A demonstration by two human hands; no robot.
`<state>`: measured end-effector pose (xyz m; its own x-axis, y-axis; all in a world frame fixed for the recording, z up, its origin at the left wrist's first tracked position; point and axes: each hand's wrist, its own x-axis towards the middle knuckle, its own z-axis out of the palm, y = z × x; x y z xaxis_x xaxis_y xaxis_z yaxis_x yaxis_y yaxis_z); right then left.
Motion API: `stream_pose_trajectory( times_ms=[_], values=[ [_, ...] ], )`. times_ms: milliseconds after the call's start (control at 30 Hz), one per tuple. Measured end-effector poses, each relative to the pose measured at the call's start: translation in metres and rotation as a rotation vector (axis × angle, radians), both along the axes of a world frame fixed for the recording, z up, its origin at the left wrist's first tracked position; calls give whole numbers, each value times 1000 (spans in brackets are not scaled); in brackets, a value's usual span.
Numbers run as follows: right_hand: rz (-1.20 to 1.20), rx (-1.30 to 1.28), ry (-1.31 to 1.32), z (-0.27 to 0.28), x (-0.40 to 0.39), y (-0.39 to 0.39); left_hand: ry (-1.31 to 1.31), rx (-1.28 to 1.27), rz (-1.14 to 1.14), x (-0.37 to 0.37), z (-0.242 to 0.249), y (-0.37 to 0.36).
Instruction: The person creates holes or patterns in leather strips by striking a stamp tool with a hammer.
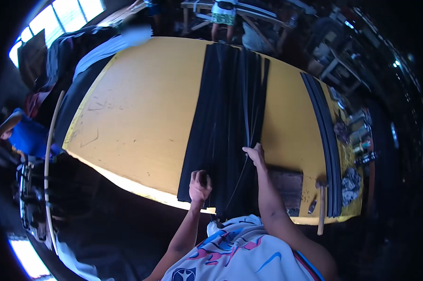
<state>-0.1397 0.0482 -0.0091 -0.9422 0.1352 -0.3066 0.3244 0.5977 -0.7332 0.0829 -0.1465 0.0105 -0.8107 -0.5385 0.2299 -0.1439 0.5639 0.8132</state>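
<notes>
Long black strips (216, 107) lie side by side across the yellow table (146, 107), running away from me. My left hand (200, 189) is closed around a small dark brown object (203, 178) over the near left part of the strips; its kind I cannot tell. At the right edge of the strips, my right hand (255, 155) is closed on a thin black strip (247, 122). Several narrow strips there stand loose and slightly apart from the wider mass.
A hammer (321, 206) and a dark flat plate (287, 189) lie at the near right. Another bundle of dark strips (326, 140) runs along the right side. One person (29, 133) is at the left; another (223, 18) stands beyond the far edge.
</notes>
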Motion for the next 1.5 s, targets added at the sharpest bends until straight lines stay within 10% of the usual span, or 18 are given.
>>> stream_pose_trajectory(
  times_ms=[133, 533, 700, 900, 1500],
  values=[
    [-1, -437, -179, 18, 2, 14, 4, -23, -24, -1, -3, 0],
    [39, -494, -123, 13, 5, 2, -30, -21, -36, -2, -5, 0],
    [-26, 282, 66, 14, 18, -38, -9, -62, -42, -2, -11, 0],
    [-10, 356, 57, 22, 23, -57, -9, -6, -22, -1, -1, 2],
    [-125, -517, -78, 4, -11, 5, -53, 2, -59, 8, -10, -9]
  ],
)
